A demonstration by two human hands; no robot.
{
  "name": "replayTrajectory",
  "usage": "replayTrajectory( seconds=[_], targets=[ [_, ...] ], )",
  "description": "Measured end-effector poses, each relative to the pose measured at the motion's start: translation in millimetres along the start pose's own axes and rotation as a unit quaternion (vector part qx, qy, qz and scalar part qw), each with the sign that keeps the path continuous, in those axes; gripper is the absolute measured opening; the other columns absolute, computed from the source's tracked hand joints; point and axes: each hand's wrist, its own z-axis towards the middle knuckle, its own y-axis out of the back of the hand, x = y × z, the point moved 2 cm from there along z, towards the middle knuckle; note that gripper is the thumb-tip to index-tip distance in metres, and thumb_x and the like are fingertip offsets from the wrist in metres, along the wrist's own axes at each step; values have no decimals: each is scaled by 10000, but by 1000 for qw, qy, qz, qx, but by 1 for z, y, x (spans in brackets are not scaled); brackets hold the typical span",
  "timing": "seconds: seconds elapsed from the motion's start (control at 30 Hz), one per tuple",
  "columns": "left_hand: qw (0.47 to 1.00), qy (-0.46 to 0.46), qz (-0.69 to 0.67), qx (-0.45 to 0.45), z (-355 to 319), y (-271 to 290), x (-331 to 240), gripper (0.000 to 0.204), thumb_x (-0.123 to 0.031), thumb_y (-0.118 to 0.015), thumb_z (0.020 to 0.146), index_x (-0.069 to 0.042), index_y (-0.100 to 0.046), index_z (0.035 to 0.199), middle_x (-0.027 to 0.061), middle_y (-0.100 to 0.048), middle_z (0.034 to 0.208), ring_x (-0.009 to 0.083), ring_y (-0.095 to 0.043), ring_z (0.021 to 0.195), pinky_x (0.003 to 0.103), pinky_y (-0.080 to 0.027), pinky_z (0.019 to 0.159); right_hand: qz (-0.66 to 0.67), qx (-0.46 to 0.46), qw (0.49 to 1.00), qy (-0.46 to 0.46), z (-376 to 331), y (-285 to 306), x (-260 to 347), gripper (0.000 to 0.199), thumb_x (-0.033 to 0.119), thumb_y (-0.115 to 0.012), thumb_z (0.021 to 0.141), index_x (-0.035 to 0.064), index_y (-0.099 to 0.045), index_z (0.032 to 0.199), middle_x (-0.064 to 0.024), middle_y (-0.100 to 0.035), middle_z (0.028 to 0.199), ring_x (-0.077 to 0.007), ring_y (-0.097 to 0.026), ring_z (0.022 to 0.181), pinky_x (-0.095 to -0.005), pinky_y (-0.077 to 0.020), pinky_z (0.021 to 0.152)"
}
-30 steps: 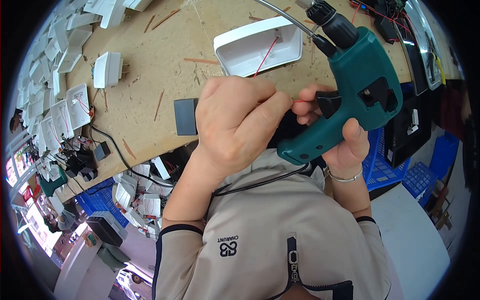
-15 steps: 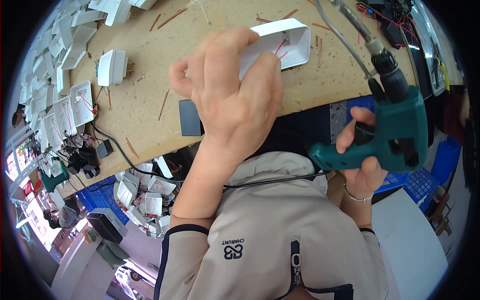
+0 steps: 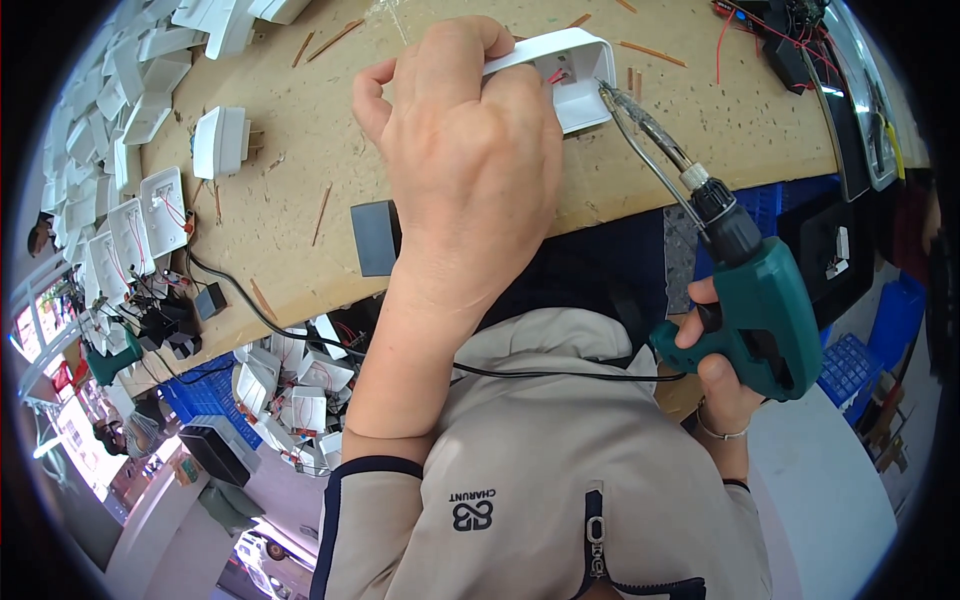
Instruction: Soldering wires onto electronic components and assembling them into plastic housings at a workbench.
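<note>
While a plug [image 3: 222,142] and a block [image 3: 375,239] lie left on the table [image 3: 275,205], my left hand [image 3: 475,150] is clamped on the left end of the white box [image 3: 584,112], red wire [image 3: 557,76] inside. My right hand [image 3: 727,385] is wrapped round the soldering gun [image 3: 772,305], its tip at the box's right end.

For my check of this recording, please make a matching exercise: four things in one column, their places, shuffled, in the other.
1. Green pistol-shaped tool with metal tip
2. Open white plastic box
3. Dark grey rectangular block
4. White plastic case with metal prongs

A. On the tan wooden bench, beside the left wrist
B. Farther left, near the white plastic shells
C. In the right hand
D. At the left hand's fingers

Pairs: 1-C; 2-D; 3-A; 4-B
</note>
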Motion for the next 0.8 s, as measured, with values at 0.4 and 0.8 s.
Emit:
replayTrajectory(
  seconds=[0.4,0.8],
  targets=[
    [974,-33,-206,-91,-7,9,6,108,-32,-659,635,-24,-625,738,126,-533,932,252,-490,906,352,-394,774,54,21,998,17,2,9,-3,673,381,-706,684,-73,-425,1094,-172,-533,994,-141,-560,640,-236,-464,521],
    [964,-42,-259,-38,-11,15,-15,130,-62,-680,595,-49,-630,714,143,-516,1005,289,-458,955,377,-358,838,261,77,961,49,35,-3,-5,663,272,-610,791,-13,-261,1277,-203,-460,1137,-131,-503,663,-219,-417,514]
  ],
)
